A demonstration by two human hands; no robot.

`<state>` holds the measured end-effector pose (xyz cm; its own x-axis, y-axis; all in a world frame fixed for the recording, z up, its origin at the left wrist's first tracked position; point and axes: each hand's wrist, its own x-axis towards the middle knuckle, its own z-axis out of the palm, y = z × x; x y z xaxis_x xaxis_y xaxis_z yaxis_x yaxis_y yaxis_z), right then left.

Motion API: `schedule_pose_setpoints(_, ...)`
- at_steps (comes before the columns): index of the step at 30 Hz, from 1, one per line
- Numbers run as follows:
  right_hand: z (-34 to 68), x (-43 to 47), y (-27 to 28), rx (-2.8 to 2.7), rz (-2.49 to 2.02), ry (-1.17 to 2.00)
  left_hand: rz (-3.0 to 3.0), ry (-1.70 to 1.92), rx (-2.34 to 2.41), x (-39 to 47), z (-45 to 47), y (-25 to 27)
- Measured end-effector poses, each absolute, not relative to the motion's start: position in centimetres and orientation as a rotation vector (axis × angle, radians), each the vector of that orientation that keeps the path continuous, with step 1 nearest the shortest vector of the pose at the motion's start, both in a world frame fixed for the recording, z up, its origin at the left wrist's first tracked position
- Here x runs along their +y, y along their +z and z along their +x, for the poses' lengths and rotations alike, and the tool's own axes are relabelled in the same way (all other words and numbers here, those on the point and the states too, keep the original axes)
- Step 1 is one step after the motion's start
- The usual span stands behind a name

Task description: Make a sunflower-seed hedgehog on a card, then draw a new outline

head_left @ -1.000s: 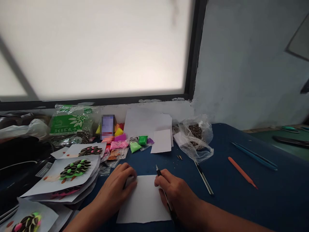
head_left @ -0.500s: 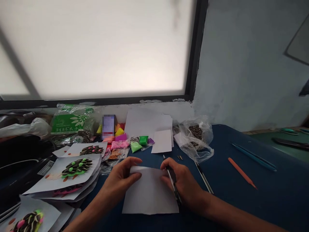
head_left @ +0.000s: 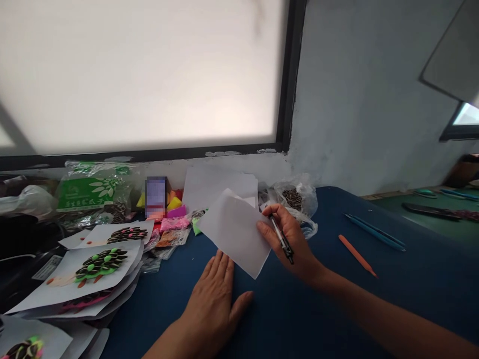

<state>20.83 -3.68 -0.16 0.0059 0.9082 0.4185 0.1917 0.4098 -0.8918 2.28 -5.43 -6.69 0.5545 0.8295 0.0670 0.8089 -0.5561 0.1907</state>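
A white sheet of paper (head_left: 237, 229) is lifted off the table and tilted, one corner pointing toward me. My right hand (head_left: 288, 237) pinches its right edge between thumb and fingers. The same hand also holds a black-and-silver pen (head_left: 281, 238), lying slanted across the fingers. Palm down on the blue tabletop, my left hand (head_left: 213, 299) lies with its fingers stretched out and thumb apart, holding nothing. Its fingertips come close to the sheet's lower edge; whether they touch it I cannot tell.
Left lie stacked cards (head_left: 41, 294) with seed-and-clay hedgehogs. Behind are colored clay packets (head_left: 175, 223), a green seed bag (head_left: 93, 192), white paper (head_left: 220, 179) and a clear bag of seeds (head_left: 292, 199). An orange tool (head_left: 357, 255) and blue tweezers (head_left: 374, 232) lie right.
My right hand has raised the sheet from the table and turned it, moving it away from me. My left hand has come off the paper and flattened on the tabletop. The view has shifted right.
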Motion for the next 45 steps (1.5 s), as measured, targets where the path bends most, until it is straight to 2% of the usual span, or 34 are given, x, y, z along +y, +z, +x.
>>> schedule_pose_setpoints(7,21.1,-3.7,-0.5,-1.498,-1.038,0.769,2.678,0.165,0.664,-6.8,4.8,-5.5)
schedule_pose_setpoints(11,21.3,-3.6,-0.2,-1.499,-1.025,0.801,2.693,0.166,1.058,-3.9,1.7,-4.9)
schedule_pose_setpoints(16,21.6,-3.5,0.2,-1.497,-1.025,0.811,2.528,0.166,1.894,-0.9,-2.4,-6.1)
schedule_pose_setpoints(19,21.9,-3.5,0.5,-1.512,-1.021,0.783,2.623,0.234,1.756,-2.1,-2.6,-7.0)
schedule_pose_setpoints(22,22.2,-3.5,0.9,-1.516,-1.026,0.747,2.681,0.145,1.484,-3.2,-2.4,-7.7)
schedule_pose_setpoints(28,22.7,-3.2,1.5,-1.509,-1.022,0.7,2.519,0.189,1.901,-1.8,-2.7,-7.4)
schedule_pose_setpoints(30,22.8,-3.1,1.3,-1.517,-1.017,0.706,2.601,0.213,1.751,-2.2,-1.2,-6.8)
schedule_pose_setpoints(34,22.9,-3.0,1.1,-1.526,-1.02,0.676,2.547,0.013,1.408,-3.9,3.5,-5.7)
schedule_pose_setpoints(39,22.7,-3.2,1.3,-1.535,-1.055,0.664,2.573,0.314,1.176,-4.0,7.9,-4.8)
schedule_pose_setpoints(45,22.8,-3.3,1.4,-1.522,-1.068,0.728,2.515,0.297,0.962,-5.1,8.1,-3.8)
